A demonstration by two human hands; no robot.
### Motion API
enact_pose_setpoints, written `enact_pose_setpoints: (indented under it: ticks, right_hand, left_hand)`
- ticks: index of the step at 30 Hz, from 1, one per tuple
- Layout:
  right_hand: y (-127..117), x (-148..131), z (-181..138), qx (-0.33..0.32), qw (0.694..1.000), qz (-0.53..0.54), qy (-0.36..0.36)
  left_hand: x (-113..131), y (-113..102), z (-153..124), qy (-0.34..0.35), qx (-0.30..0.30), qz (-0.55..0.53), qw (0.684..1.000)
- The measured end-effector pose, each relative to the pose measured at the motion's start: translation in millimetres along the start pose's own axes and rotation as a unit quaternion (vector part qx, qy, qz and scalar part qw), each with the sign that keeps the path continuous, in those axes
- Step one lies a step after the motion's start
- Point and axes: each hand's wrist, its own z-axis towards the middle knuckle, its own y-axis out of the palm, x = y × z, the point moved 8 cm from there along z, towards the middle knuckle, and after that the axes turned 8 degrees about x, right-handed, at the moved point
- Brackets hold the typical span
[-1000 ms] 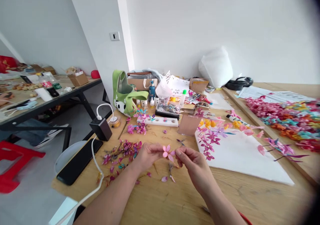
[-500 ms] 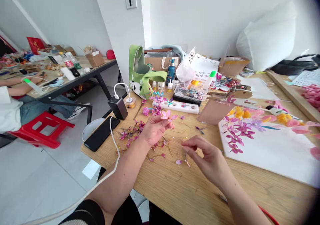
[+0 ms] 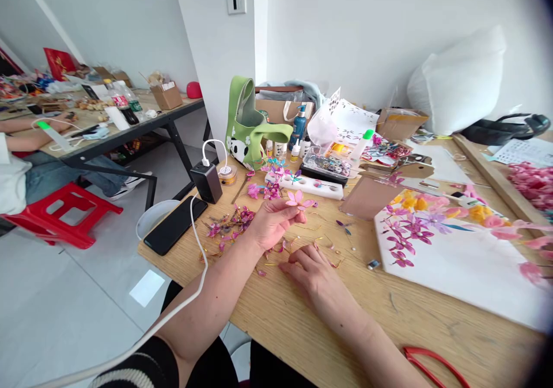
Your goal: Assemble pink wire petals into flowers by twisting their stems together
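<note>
My left hand (image 3: pixel 273 224) is raised a little above the wooden table (image 3: pixel 302 319) and pinches a small pink flower (image 3: pixel 299 200) between thumb and fingers. My right hand (image 3: pixel 310 270) lies low on the tabletop just in front of it, fingers bent down onto loose pink petals and thin gold wires (image 3: pixel 319 243). What the right fingertips touch is too small to make out. A heap of purple and pink wire petals (image 3: pixel 228 225) lies left of my left hand.
A white canvas with glued flowers (image 3: pixel 449 250) lies to the right. Behind are a white tray (image 3: pixel 309 185), glue bottles, a green bag (image 3: pixel 248 126), a charger (image 3: pixel 206 182) and a black phone (image 3: pixel 175 232). Red scissors (image 3: pixel 432 362) lie near the front edge. Another person sits at the left table.
My right hand let go of the flower, dropped onto the tabletop and moved left among the loose pieces. My left hand kept the flower and lifted it. The view swung left.
</note>
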Motion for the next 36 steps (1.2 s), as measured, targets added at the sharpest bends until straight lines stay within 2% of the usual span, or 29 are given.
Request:
enact_pose_setpoints:
  ticks: [7, 21, 30, 33, 36]
  right_hand:
    - [-5.0, -0.2, -0.1, 0.010, 1.000, 0.021, 0.007]
    - [-11.4, -1.7, 0.9, -0.006, 0.995, 0.096, 0.028]
    - [-0.3, 0.0, -1.5, -0.033, 0.997, 0.059, 0.024]
    - [-0.8, -1.5, -2.9, -0.041, 0.995, 0.090, 0.027]
    - [-5.0, -2.4, -3.5, -0.044, 0.984, 0.167, 0.047]
  left_hand:
    - [0.7, -8.5, 3.5, 0.000, 0.035, -0.006, 0.999]
    - [2.3, -4.0, 2.4, -0.003, 0.013, -0.041, 0.999]
    - [15.0, -13.4, 7.3, 0.032, 0.018, -0.078, 0.996]
    - [17.3, -15.9, 8.5, 0.031, 0.026, -0.092, 0.995]
    - [20.2, -16.7, 8.7, 0.032, 0.033, -0.105, 0.993]
